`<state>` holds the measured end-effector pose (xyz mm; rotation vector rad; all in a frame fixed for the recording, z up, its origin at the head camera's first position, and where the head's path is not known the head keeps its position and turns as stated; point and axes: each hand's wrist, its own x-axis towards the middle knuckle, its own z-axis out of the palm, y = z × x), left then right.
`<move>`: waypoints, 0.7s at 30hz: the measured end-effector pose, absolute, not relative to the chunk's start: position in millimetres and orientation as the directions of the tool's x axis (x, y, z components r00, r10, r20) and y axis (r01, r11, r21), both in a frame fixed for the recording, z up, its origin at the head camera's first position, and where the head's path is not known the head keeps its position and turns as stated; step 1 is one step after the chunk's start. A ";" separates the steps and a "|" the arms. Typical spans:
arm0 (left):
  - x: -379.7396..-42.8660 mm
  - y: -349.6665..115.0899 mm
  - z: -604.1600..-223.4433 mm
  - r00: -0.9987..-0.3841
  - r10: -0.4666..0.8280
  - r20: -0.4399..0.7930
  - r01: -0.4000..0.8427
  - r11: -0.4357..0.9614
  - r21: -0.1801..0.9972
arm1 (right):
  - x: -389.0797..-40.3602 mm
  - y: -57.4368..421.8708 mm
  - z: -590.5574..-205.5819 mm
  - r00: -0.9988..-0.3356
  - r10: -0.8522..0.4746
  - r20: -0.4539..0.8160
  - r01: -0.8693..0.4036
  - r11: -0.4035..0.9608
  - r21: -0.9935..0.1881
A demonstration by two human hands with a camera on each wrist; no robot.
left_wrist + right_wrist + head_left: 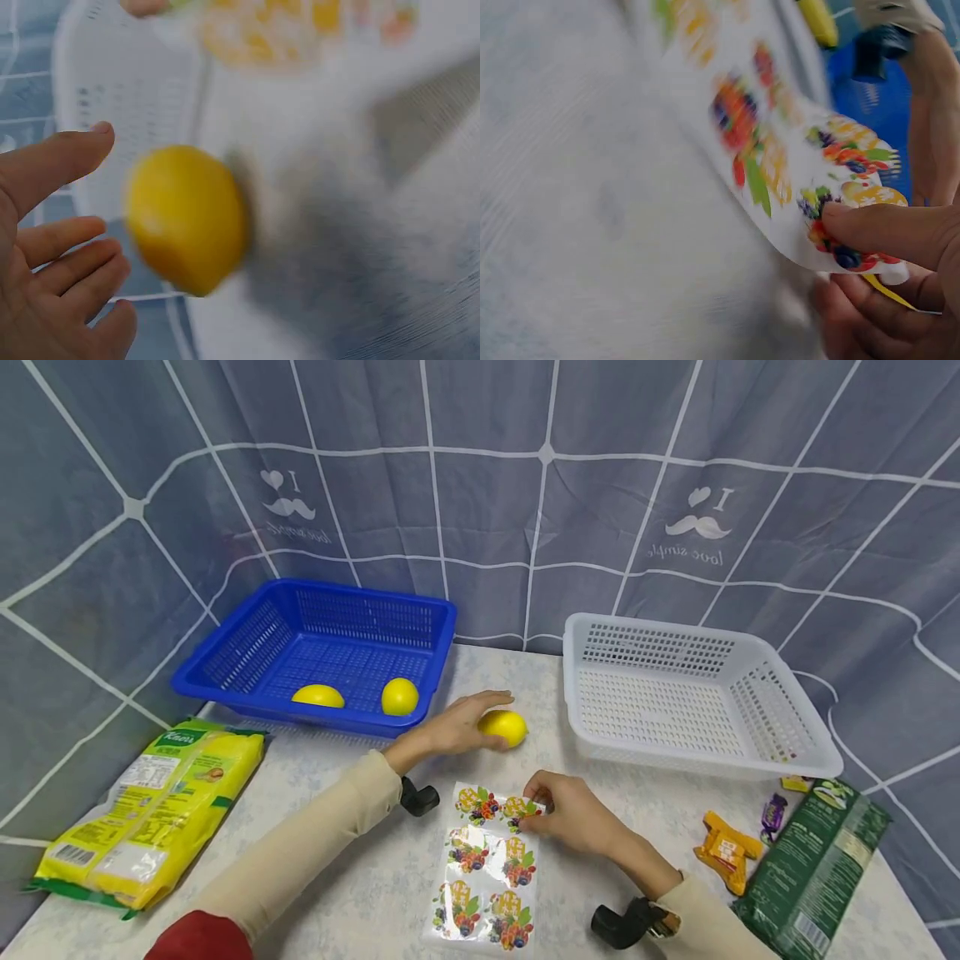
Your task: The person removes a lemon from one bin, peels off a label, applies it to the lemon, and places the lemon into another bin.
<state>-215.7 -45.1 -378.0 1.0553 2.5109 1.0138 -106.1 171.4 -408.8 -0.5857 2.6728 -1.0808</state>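
Observation:
A yellow lemon (504,727) lies on the table between the two baskets. My left hand (459,723) is right beside it with the thumb and fingers spread. In the left wrist view a gap shows between those fingers and the lemon (187,219). My right hand (573,812) pinches the upper right corner of a sheet of fruit stickers (486,870). The right wrist view has the thumb on top of the sticker sheet (780,217) and fingers beneath, the sheet bending upward there.
A blue basket (442,647) with two lemons stands back left, a white basket (573,693) back right. On the left lies a yellow Knorr bag (161,810). A green packet (817,868), an orange-wrapped snack (726,852) and a purple candy (773,817) lie on the right.

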 end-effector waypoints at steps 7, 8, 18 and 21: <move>-194.7 -67.4 -336.4 -0.624 0.776 0.092 0.526 0.330 0.784 | -107.4 179.4 -381.6 -0.904 -0.402 -0.144 -0.037 0.410 -0.911; -191.7 -71.1 -330.5 -0.614 0.784 0.091 0.514 0.310 0.800 | -107.5 180.7 -376.8 -0.906 -0.398 -0.147 -0.024 0.394 -0.919; -169.8 -90.0 -305.3 -0.646 0.754 0.117 0.437 0.240 0.867 | -108.5 185.4 -345.5 -0.953 -0.293 -0.076 0.000 0.252 -0.968; -165.9 -90.0 -300.3 -0.666 0.728 0.160 0.476 0.250 0.843 | -108.8 182.8 -341.1 -0.962 -0.272 -0.028 -0.032 0.215 -0.976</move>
